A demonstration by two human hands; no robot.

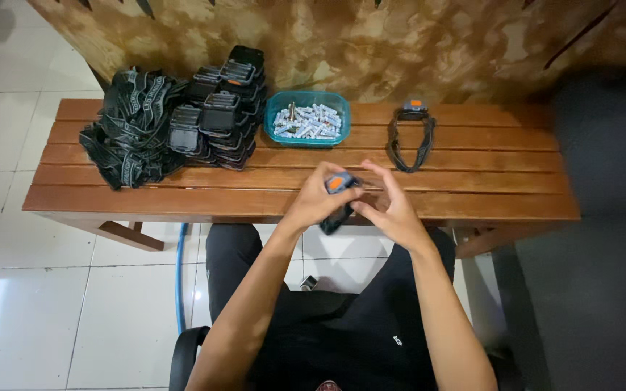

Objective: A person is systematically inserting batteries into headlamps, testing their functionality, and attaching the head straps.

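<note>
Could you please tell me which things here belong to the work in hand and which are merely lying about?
In hand: headlamp, held by left hand and right hand.
Lying about: headlamp pile, teal battery tub, finished headlamp, wooden bench.

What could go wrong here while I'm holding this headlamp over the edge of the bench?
1. Both hands, left hand and right hand, hold the headlamp right at the front edge of the wooden bench; a slip would likely drop it to the tiled floor.
2. The teal tray of batteries has low walls; a careless reach might spill them.
3. The pile of headlamps is stacked high beside the tangled straps and could topple.
</note>
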